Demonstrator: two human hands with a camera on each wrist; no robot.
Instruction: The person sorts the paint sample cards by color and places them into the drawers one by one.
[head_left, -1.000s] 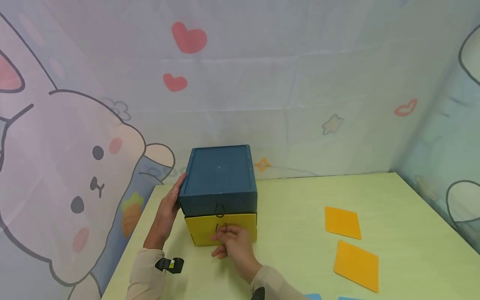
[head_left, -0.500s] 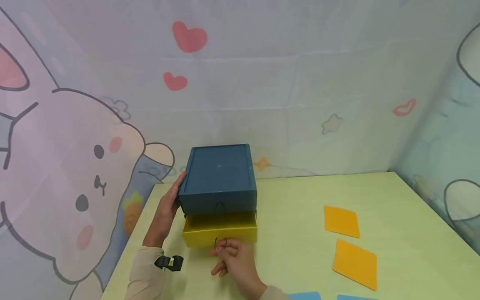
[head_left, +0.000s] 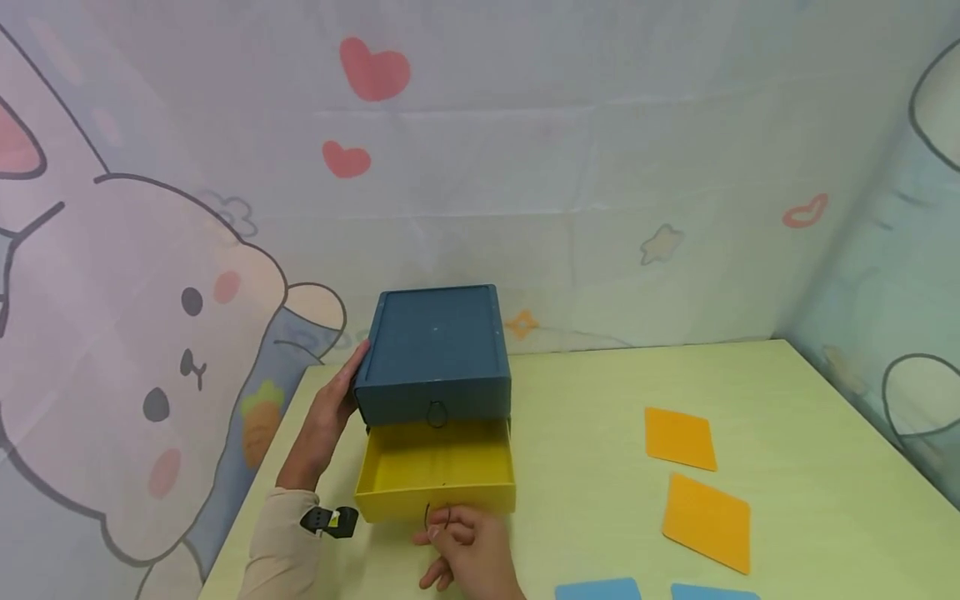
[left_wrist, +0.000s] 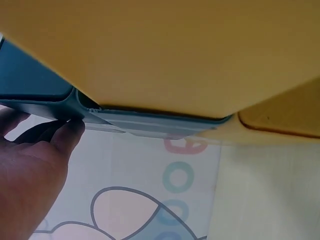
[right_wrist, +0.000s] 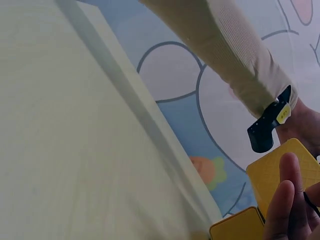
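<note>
A small two-tier drawer box point(head_left: 438, 333) with a dark blue top stands near the back of the table. Its yellow lower drawer point(head_left: 435, 467) is pulled out, and the part of its inside that shows is bare. My right hand point(head_left: 476, 550) pinches the thin dark cord loop point(head_left: 448, 515) on the drawer's front. In the right wrist view the fingers point(right_wrist: 290, 200) lie before the yellow drawer front point(right_wrist: 265, 172). My left hand point(head_left: 326, 425) rests on the box's left side. In the left wrist view its fingertips touch the blue wall point(left_wrist: 35, 80); the yellow drawer side fills the top.
Two orange cards point(head_left: 681, 438) lie on the right of the pale green table point(head_left: 585, 433). Two blue cards point(head_left: 600, 590) are cut off at the front edge of the view. A second cord loop point(head_left: 437, 414) hangs on the blue upper drawer. A printed cloth backdrop rises behind.
My right hand has drawn the yellow drawer toward me by its cord loop, from nearly closed to well out. The left hand has stayed against the box. More of the blue cards shows.
</note>
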